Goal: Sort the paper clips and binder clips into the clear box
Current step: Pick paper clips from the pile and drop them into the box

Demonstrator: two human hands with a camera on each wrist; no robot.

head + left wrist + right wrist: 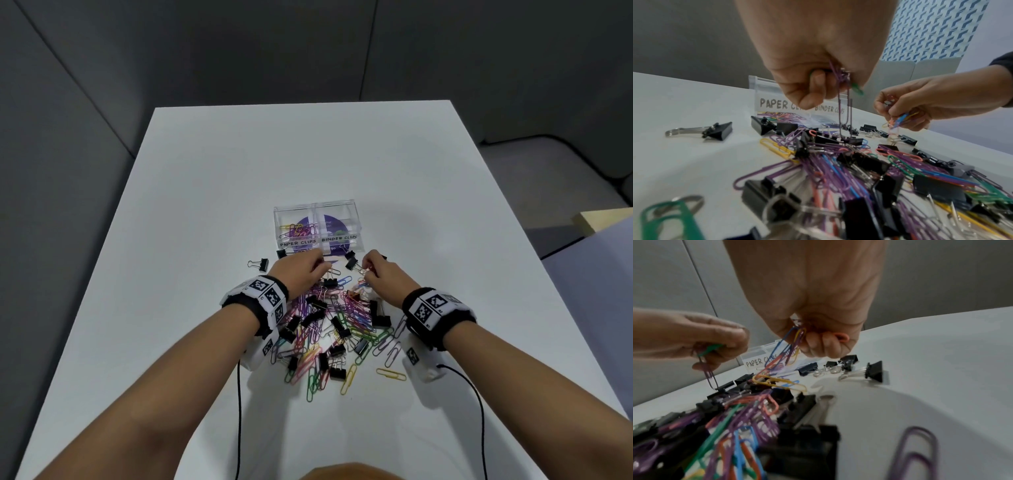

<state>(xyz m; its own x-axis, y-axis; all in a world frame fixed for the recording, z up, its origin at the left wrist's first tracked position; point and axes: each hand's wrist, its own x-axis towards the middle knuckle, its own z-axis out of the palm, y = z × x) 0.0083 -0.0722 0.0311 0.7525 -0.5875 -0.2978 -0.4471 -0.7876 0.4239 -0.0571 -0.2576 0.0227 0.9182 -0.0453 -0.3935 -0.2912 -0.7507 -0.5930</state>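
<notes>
Paper clips (346, 318) and black binder clips (337, 371) mostly lie heaped on the white table (205, 192) just in front of the clear box (315, 229), whose left compartment holds a few paper clips while the right one looks empty, so I'd say sorting has barely begun. The left hand (818, 78) pinches purple and green clips, and the right hand (818, 337) grips a mixed bunch. Blur hides how many.

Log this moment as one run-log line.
left hand: holds paper clips | right hand: holds paper clips | clear box: binder side empty
</notes>
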